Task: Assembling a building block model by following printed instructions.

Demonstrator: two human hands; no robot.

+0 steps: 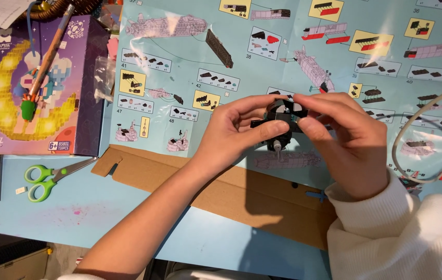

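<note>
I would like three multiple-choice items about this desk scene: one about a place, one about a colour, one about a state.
1. Where do the scissors lie?
A. Left of the cardboard
B. On the instruction sheet
C. Upon the box

2. What colour are the scissor handles?
A. Red
B. Green
C. Black

3. How is the small black brick model held?
A. Lying untouched
B. Left hand only
C. Between both hands, with the right hand

Answers: 1 A, they rest on the blue table beside the cardboard edge. 2 B, both loops are green. 3 C, fingers of both hands pinch it.
</note>
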